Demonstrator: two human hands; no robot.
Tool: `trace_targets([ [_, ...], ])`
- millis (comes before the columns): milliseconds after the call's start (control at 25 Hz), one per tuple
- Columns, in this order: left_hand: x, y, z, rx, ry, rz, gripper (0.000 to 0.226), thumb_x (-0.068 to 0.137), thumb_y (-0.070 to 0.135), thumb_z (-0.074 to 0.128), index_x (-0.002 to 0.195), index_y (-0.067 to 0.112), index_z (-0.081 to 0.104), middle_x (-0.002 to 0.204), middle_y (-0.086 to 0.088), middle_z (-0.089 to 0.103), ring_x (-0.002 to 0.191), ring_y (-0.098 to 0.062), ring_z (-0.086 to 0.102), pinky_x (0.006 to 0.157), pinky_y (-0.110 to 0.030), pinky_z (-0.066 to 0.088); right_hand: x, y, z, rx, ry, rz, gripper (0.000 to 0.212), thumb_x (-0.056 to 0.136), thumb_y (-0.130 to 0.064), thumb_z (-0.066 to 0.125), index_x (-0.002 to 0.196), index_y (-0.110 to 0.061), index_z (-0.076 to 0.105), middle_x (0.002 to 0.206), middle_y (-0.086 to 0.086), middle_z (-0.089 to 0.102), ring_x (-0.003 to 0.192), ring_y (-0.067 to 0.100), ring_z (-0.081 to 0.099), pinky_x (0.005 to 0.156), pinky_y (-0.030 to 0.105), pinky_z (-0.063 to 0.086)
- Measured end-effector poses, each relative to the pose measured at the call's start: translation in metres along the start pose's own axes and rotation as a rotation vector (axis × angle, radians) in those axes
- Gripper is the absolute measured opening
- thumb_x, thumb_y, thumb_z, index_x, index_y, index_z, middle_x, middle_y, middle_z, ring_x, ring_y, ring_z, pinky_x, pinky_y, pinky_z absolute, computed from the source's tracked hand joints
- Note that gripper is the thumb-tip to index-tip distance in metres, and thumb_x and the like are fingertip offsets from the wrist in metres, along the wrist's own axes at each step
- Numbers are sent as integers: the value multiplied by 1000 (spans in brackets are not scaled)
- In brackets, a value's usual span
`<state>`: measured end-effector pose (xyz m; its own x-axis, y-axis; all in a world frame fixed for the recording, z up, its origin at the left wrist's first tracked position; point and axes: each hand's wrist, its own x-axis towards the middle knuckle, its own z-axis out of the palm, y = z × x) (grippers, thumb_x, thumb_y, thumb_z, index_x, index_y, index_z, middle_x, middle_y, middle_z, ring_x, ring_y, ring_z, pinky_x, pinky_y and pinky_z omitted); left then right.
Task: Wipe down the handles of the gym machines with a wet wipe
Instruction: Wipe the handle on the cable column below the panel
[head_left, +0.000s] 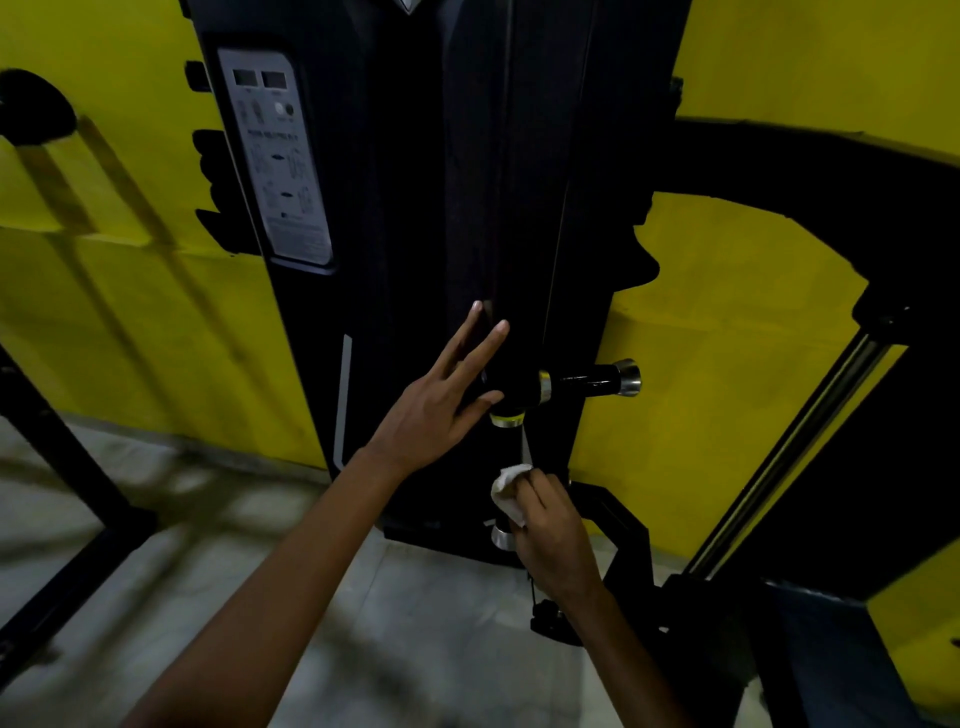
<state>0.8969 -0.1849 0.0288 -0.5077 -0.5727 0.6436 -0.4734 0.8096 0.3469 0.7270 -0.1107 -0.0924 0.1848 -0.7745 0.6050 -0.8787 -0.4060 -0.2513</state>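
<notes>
white wipe (506, 493), black handle (589, 382) with silver ends, yellow wall (727, 322)

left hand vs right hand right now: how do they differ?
The left hand is open, fingers straight and spread against the black machine column; the right hand is curled around a white wipe. The left hand sits higher, beside the horizontal handle; the right hand is lower, on the vertical handle. Both are bare.

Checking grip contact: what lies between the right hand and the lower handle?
In the head view, the white wipe sits between the right hand and lower handle.
</notes>
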Motion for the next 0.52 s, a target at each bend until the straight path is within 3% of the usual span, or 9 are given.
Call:
trace_targets([
  [120, 0, 2, 0, -12, 2, -6, 74, 95, 33, 53, 150, 36, 4, 160, 6, -6, 116, -8, 54, 77, -28, 58, -1, 1, -1, 17, 11, 64, 37, 77, -11, 51, 113, -4, 58, 104, 8, 60, 96, 19, 53, 84, 21, 44],
  [240, 0, 3, 0, -17, 3, -6, 73, 95, 34, 52, 150, 34, 4, 160, 6, -6, 121, -2, 46, 82, -25, 57, -6, 3, 7, 44, -20, 80, 40, 74, -4, 66, 114, -3, 58, 107, 9, 59, 97, 23, 57, 82, 27, 49],
  [360, 0, 4, -1, -2, 6, -3, 73, 95, 35, 51, 149, 37, 3, 160, 7, -6, 121, -7, 49, 79, -28, 58, -27, 8, 14, 85, -94, 70, 50, 65, -2, 79, 110, -7, 59, 107, 8, 61, 98, 24, 60, 84, 33, 54],
  [520, 0, 4, -1, -3, 15, -4, 72, 95, 34, 51, 150, 35, 4, 160, 7, -6, 124, -3, 43, 81, -29, 57, -38, 7, 17, 131, -90, 130, 41, 70, -4, 74, 107, -10, 58, 105, 7, 61, 99, 22, 59, 87, 29, 52],
])
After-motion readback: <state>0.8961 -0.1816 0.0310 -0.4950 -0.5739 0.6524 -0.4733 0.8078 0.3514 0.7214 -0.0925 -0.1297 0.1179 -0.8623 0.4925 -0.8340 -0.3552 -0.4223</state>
